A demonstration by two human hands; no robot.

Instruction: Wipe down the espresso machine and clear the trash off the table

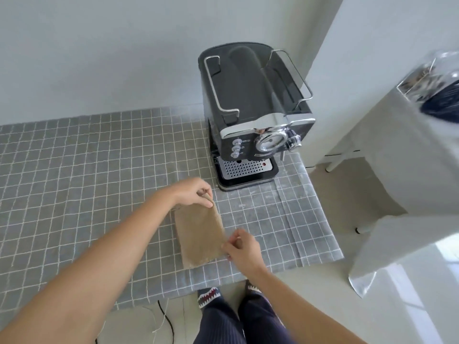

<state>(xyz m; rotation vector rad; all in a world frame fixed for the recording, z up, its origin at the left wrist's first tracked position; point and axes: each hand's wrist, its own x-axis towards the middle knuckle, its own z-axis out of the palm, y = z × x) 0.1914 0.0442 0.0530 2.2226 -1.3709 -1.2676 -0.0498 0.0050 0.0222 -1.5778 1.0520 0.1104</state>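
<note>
Brown cloth [198,234] lies flat on the grey checked tablecloth [74,182], near the espresso machine [253,115]; long axis runs near-to-far, tilted slightly left at the far end. Left hand [191,192] pinches its far corner; right hand [242,249] pinches the near right edge. Machine's front faces near-right. Blurred clear container [432,80] at right, cut off.

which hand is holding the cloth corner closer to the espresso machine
The left hand. Its fingers pinch the far corner of the brown cloth, just short of the espresso machine and its drip tray. The right hand pinches the cloth's near right edge, towards the table's front.
</note>
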